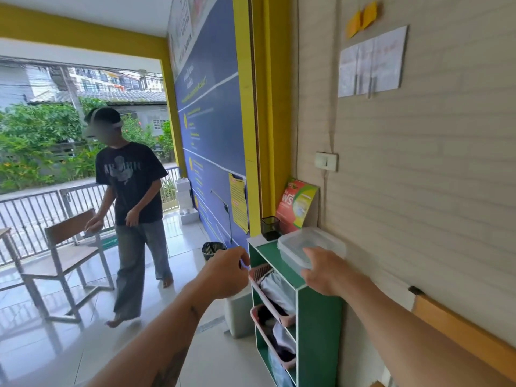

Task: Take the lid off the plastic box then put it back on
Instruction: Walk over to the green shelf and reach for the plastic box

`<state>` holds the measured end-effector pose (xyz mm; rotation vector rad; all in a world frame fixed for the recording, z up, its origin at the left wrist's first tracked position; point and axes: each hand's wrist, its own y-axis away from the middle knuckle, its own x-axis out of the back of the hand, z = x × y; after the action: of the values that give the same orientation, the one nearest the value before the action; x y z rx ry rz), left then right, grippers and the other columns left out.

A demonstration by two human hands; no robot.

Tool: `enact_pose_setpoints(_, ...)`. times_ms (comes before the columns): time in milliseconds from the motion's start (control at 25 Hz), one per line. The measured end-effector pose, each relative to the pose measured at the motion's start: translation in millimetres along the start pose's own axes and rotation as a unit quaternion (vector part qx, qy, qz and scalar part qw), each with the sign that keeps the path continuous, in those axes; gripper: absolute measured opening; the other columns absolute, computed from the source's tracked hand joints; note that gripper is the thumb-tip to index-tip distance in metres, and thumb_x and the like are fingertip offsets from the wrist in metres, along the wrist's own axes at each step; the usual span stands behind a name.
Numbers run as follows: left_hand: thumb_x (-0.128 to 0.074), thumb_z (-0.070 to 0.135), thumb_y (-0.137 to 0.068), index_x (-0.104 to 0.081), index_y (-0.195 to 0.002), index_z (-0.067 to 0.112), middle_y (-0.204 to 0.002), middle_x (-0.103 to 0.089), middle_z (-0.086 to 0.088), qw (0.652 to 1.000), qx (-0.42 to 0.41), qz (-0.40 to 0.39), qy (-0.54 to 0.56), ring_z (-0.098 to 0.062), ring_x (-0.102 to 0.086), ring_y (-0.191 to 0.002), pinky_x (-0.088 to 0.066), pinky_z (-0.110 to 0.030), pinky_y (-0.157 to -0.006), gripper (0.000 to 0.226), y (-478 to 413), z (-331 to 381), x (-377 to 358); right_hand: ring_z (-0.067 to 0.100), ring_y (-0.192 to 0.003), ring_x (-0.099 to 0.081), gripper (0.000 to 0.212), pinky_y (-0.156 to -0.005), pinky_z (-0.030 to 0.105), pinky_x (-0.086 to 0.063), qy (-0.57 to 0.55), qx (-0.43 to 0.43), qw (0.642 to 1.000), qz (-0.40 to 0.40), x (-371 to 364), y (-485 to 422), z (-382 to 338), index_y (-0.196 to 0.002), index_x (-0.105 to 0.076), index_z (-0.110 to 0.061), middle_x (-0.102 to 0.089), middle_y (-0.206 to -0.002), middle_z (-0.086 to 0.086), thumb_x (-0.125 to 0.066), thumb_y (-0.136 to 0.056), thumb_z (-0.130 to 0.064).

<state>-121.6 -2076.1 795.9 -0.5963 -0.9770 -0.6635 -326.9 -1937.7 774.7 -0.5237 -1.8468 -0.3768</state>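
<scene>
Nearest, both forearms reach forward toward a green shelf unit (318, 317) standing against the wall. The left hand (223, 272) hangs in the air just off the unit's front left edge, its fingers curled loosely inward and holding nothing that I can make out. The right hand (325, 270) rests at the near edge of the unit's top, with the thumb laid over the near rim of the plastic box (310, 247); the other fingers are hidden behind the hand, so how firmly it grips cannot be told.

The box sits on the top of the shelf unit toward its near right corner, close to the wall, and its clear lid (307, 238) looks to be on and seated. Pink baskets (268, 300) with cloth fill the shelves below. Farther along the top stands a small dark cup (270, 227) with a red and green packet (296, 205) leaning behind it.

The risk, as I judge it, is that only one hand is on the box: prying the lid one-handed could drag the light box off the near edge, or shove it back into the cup. Another person (131, 219) is walking across the floor beyond, well apart.
</scene>
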Motion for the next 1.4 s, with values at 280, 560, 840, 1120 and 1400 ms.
enact_pose_setpoints(280,-0.042,0.018,-0.079,-0.057,-0.089,0.029,-0.083,-0.058,0.003,0.999,-0.030,-0.033,0.023,-0.020,-0.057,-0.068,-0.048,-0.031,-0.061,0.021,-115,-109,23,0.027,-0.137,-0.038,0.063,-0.109,0.042,-0.034,0.016,-0.044,0.999,0.020,-32,-128,-55,-0.150,-0.028,-0.015,-0.035,-0.155,0.007,-0.044,-0.094,-0.040)
enact_pose_setpoints(560,-0.045,0.018,-0.082,-0.056,-0.091,0.029,-0.085,-0.062,-0.004,0.993,-0.072,-0.087,0.016,-0.021,-0.056,-0.064,-0.049,-0.041,-0.063,0.018,-220,-166,14,0.026,-0.142,-0.029,0.067,-0.113,0.041,-0.029,0.021,-0.073,0.997,0.012,-52,-218,-80,-0.152,-0.025,-0.013,-0.029,-0.159,0.007,-0.045,-0.093,-0.038)
enact_pose_setpoints(840,-0.051,0.017,-0.085,-0.057,-0.094,0.026,-0.087,-0.059,-0.002,0.984,-0.099,-0.145,0.040,-0.022,-0.060,-0.073,-0.048,-0.035,-0.061,0.014,-328,-171,-36,0.029,-0.127,-0.045,0.054,-0.101,0.043,-0.040,0.032,-0.116,0.993,0.014,-55,-304,-41,-0.139,-0.041,-0.013,-0.045,-0.145,0.009,-0.045,-0.091,-0.037)
enact_pose_setpoints(1120,-0.050,0.012,-0.074,-0.061,-0.091,0.027,-0.087,-0.059,0.004,0.970,-0.123,-0.198,0.075,-0.017,-0.058,-0.075,-0.051,-0.032,-0.061,0.025,-413,-157,-103,0.028,-0.136,-0.037,0.059,-0.108,0.043,-0.035,0.023,-0.176,0.984,-0.023,-79,-355,2,-0.145,-0.036,-0.014,-0.039,-0.152,0.007,-0.043,-0.090,-0.037)
enact_pose_setpoints(1400,-0.050,0.007,-0.072,-0.065,-0.096,0.021,-0.087,-0.057,0.003,0.939,-0.177,-0.274,0.106,-0.016,-0.055,-0.077,-0.040,-0.023,-0.063,0.031,-466,-147,-190,0.031,-0.132,-0.040,0.058,-0.105,0.044,-0.038,0.029,-0.267,0.963,-0.035,-114,-370,35,-0.141,-0.040,-0.010,-0.042,-0.148,0.009,-0.049,-0.090,-0.036)
